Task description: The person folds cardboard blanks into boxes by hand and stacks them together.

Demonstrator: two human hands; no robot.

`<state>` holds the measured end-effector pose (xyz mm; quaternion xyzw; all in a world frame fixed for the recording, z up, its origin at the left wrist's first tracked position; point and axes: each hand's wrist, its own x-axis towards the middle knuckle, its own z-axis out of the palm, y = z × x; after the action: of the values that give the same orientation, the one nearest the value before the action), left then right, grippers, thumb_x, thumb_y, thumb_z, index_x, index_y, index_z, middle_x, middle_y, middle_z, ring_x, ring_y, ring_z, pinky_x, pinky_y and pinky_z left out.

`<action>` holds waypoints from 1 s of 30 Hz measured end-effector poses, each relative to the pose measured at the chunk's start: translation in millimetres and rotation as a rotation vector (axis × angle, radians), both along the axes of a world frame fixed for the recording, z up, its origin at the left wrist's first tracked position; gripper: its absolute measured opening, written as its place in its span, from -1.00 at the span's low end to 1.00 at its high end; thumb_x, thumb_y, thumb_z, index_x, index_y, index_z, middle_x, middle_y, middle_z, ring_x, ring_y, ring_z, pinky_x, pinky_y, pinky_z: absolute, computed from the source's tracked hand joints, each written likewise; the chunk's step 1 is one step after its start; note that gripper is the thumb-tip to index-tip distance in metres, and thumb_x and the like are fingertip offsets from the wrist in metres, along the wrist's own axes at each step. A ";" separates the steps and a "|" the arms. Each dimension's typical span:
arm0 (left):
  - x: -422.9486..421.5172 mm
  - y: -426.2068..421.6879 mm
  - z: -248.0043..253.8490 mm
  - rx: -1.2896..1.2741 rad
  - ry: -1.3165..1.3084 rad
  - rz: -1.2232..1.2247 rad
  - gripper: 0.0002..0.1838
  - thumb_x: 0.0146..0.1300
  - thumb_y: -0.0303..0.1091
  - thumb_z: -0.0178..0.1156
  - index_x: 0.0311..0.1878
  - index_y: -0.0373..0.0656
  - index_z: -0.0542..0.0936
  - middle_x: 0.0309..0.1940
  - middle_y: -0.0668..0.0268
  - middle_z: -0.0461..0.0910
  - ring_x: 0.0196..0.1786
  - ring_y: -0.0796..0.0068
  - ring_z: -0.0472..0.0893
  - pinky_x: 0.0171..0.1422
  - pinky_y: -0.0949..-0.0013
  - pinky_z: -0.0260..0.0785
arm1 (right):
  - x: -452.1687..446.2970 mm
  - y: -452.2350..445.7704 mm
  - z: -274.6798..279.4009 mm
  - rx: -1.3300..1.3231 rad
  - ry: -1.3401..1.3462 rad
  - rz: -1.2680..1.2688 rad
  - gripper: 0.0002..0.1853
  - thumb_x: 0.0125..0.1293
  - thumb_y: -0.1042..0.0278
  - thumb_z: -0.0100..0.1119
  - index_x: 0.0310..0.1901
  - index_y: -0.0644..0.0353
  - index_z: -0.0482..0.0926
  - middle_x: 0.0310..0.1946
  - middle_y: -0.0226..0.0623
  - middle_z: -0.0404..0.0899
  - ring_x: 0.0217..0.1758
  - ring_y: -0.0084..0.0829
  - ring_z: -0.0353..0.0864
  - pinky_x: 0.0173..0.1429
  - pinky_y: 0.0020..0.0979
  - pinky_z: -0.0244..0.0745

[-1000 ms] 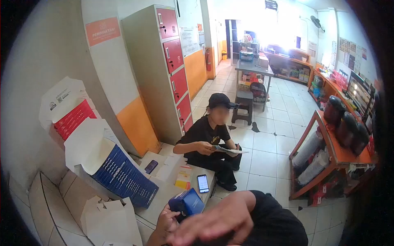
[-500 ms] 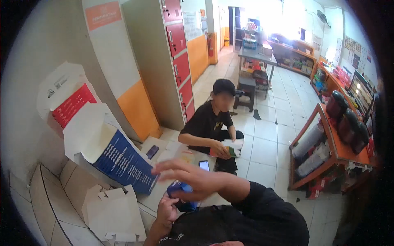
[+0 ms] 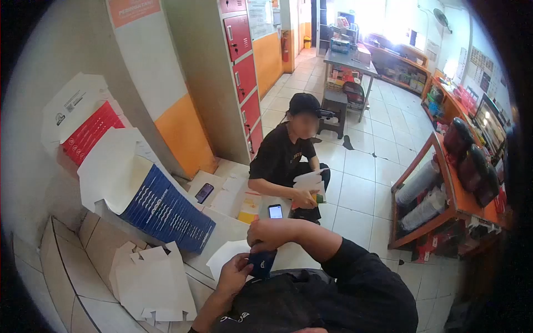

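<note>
A small dark blue cardboard box (image 3: 262, 265) is in front of my chest, with a white sheet-like part (image 3: 222, 256) beside it on the left. My left hand (image 3: 235, 273) pinches the box's left edge between thumb and fingers. From above, my right hand (image 3: 273, 233) comes down with curled fingers and grips its upper edge. To the left leans a stack of nested blue boxes (image 3: 169, 208) with open white tops. Flat white cardboard blanks (image 3: 154, 283) lie below that stack.
A crouching person (image 3: 288, 161) opposite holds a white and green carton (image 3: 312, 191). Two phones, one dark (image 3: 204, 192) and one lit (image 3: 275, 211), lie on the tiled ledge. Red boxes (image 3: 91, 133) stand at far left. An orange shelf (image 3: 444, 188) with plastic rolls is at right.
My right hand has come down from a raised, spread position and closed on the blue box. The white part beside the box now shows. The other person's carton has shifted.
</note>
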<state>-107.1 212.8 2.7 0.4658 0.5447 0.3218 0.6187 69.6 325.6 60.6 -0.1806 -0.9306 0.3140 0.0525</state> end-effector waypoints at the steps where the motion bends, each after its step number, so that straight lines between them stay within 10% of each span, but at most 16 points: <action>1: 0.6 1.3 -5.8 0.038 0.003 0.036 -0.64 0.15 -0.64 0.08 0.06 -0.34 0.41 -0.20 0.15 0.58 -0.08 0.44 0.56 0.05 0.43 0.35 | 2.5 0.5 -2.7 -0.058 0.071 -0.029 -0.80 0.05 0.29 0.22 -0.42 0.28 0.58 -0.48 -0.15 0.53 -0.30 -0.18 0.54 -0.12 -0.27 0.37; 15: 0.0 -8.3 1.0 0.134 0.090 0.060 -0.69 0.16 -0.55 0.14 0.00 -0.29 0.49 -0.22 0.16 0.62 -0.17 0.51 0.58 -0.08 0.46 0.40 | -1.1 -0.2 -28.1 -0.111 0.230 -0.061 -0.78 0.10 0.22 0.22 -0.43 0.21 0.51 -0.58 -0.19 0.51 -0.52 -0.22 0.51 -0.37 -0.31 0.37; 25: -21.9 19.4 10.2 0.834 0.550 -0.006 -0.63 0.07 -0.62 0.01 0.00 -0.22 0.47 -0.28 0.03 0.58 -0.19 0.11 0.60 -0.07 0.21 0.44 | 0.3 7.8 7.3 -0.139 -0.002 -0.018 -0.65 0.02 0.15 0.33 -0.18 0.12 0.56 -0.46 -0.21 0.57 -0.38 -0.35 0.55 -0.23 -0.40 0.39; 27: -22.3 24.4 55.4 0.382 0.429 -0.048 -0.58 0.09 -0.60 0.04 0.08 -0.23 0.39 -0.18 0.02 0.54 -0.08 0.08 0.55 -0.01 0.22 0.40 | -6.9 8.1 14.4 -0.321 -0.035 -0.205 -0.70 0.02 0.28 0.33 -0.19 0.16 0.57 -0.40 -0.29 0.59 -0.33 -0.49 0.55 -0.18 -0.47 0.39; 30: -28.2 22.4 62.4 1.044 0.689 0.019 -0.55 0.11 -0.38 0.15 0.10 -0.23 0.37 0.00 0.03 0.46 0.07 0.07 0.45 0.18 0.09 0.25 | -3.7 17.8 -7.3 -1.127 0.297 -0.391 -0.79 0.06 0.51 0.25 -0.23 0.32 0.55 -0.36 -0.40 0.59 -0.31 -0.59 0.55 -0.12 -0.57 0.42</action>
<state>-135.4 235.2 65.1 0.7790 0.4879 0.3821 0.0955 65.9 343.3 53.3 -0.3024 -0.5536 0.7642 0.1349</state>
